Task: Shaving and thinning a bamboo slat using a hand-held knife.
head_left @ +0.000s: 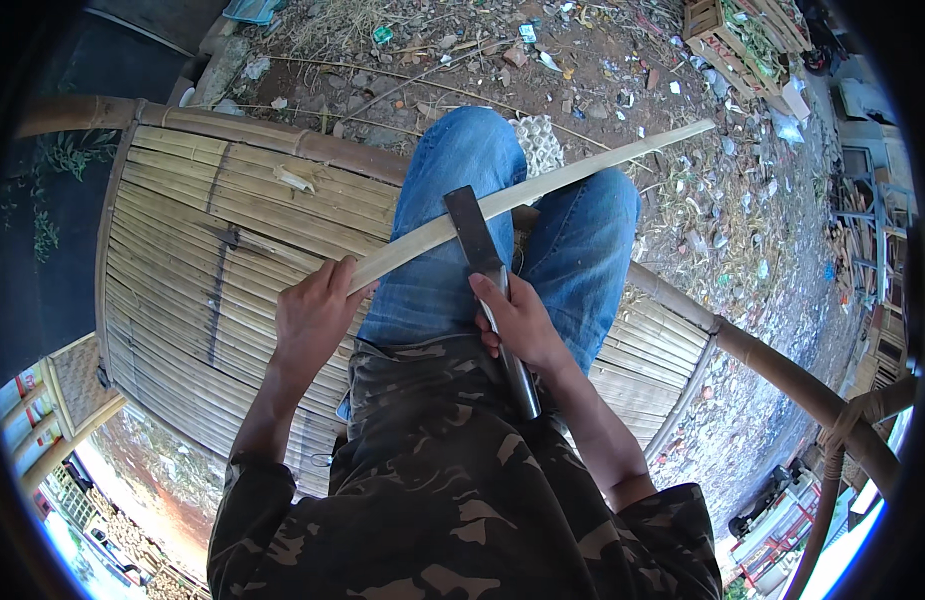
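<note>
Shows soft daylight over the middle, moderately bright on the bamboo bench (pixel 162 300). Turns bluish and glaring on the ground (pixel 752 440) at right, then burns out to white near both lower rims. Sinks into dimness on the dark panel (pixel 42 290) at left and the camouflage shirt (pixel 432 540). Catches a glint along the shiny grey handle (pixel 522 388). Renders the pale strip (pixel 572 182) crisply, but softens the distant clutter (pixel 864 240). Bends straight edges toward the rim; fades to black in the corners.
</note>
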Action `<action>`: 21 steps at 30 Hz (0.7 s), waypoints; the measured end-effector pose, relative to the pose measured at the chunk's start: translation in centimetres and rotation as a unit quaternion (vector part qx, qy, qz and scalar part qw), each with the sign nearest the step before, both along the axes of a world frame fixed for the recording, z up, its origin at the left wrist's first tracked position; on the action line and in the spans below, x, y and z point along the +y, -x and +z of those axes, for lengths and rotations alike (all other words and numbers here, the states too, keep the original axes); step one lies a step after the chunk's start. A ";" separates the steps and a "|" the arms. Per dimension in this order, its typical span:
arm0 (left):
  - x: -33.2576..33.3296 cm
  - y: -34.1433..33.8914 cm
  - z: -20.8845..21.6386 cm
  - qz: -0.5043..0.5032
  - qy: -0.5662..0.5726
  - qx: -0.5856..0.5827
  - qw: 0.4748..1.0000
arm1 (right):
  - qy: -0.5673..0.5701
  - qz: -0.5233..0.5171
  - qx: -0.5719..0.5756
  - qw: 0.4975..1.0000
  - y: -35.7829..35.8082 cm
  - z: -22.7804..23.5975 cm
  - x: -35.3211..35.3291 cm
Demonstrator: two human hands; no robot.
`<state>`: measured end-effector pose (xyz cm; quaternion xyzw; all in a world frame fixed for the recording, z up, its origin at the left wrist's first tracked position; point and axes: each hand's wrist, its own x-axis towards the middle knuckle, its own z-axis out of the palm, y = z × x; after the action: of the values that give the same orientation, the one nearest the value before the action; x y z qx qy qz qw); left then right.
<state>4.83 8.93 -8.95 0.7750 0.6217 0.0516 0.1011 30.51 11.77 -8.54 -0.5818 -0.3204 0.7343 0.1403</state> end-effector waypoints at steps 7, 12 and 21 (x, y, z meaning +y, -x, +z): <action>0.2 -0.3 -2.2 0.011 -0.046 -0.031 0.998 | -0.044 0.025 -0.004 0.999 -1.3 -0.2 1.1; -0.7 0.9 -4.9 0.041 0.021 -0.157 0.986 | -0.021 0.120 0.023 0.992 -0.2 0.6 1.3; 1.3 -5.2 -1.4 0.073 0.092 -0.270 0.956 | -0.251 0.059 -0.137 0.956 -2.6 0.9 0.3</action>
<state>9.98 10.22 -10.34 0.6719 0.6284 0.2088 0.3318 33.07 12.06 -7.64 -0.6030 -0.5446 0.5501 0.1928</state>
